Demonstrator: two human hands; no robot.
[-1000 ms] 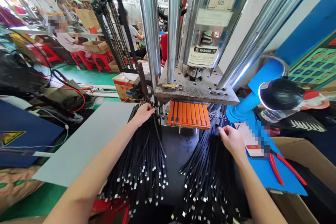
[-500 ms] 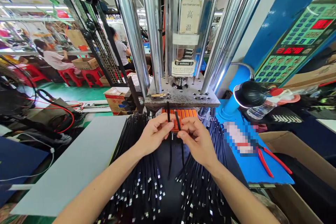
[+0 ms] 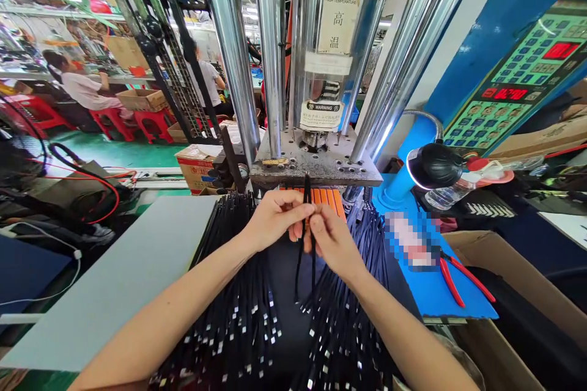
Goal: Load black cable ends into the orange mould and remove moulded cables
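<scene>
Both pinched shut on thin black cables [image 3: 306,238] — my left hand [image 3: 275,220] and right hand [image 3: 332,241] met just before the orange tray [image 3: 328,197]. Lining the ends up evenly seemed key — loose bundles [image 3: 238,293] flanked them.

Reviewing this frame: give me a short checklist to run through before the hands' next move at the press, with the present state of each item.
1. Left hand pinches thin black cables: ok.
2. Right hand grips the same cables: ok.
3. Cable tips seated in orange ribbed mould fixture: cannot tell, hands hide them.
4. Both hands out from under grey steel press plate: ok, just in front of it.
5. Red-handled pliers lying apart on blue mat: ok.
</scene>
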